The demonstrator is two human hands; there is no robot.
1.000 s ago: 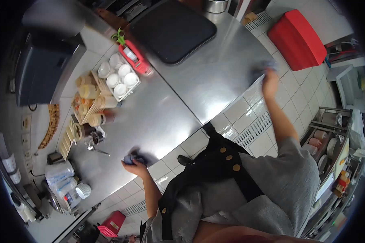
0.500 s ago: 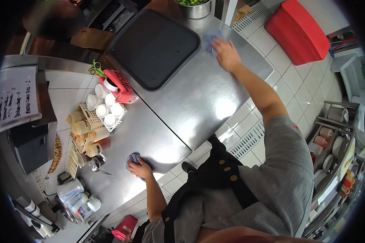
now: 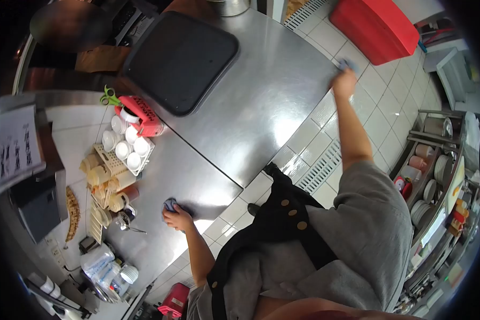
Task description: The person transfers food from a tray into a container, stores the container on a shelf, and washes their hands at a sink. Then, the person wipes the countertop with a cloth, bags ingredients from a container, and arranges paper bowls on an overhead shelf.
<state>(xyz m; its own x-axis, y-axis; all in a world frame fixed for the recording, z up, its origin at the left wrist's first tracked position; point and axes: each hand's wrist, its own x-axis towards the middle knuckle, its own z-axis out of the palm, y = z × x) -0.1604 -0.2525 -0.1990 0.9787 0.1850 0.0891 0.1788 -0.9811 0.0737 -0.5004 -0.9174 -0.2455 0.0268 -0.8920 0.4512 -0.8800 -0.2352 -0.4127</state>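
My left hand (image 3: 178,218) is closed on a bluish-grey cloth (image 3: 169,207), which lies on the steel table (image 3: 250,96) left of the seam between its two parts. At the table's right edge my right hand (image 3: 344,82) grips a second blue-grey cloth (image 3: 348,65), slightly blurred by motion. That cloth appears at or just past the edge, over the floor; whether it touches the table I cannot tell. A large black tray (image 3: 181,61) lies on the back part of the table.
Left of the tray are a red holder (image 3: 144,120) with green scissors (image 3: 110,96), a basket of white cups (image 3: 124,149) and sauce bottles (image 3: 98,175). A metal pot (image 3: 230,6) stands at the back. A red bin (image 3: 376,29) is on the floor.
My right hand has moved with its cloth from near the pot to the table's right edge. The left hand stays at nearly the same spot on the table. The view has shifted.
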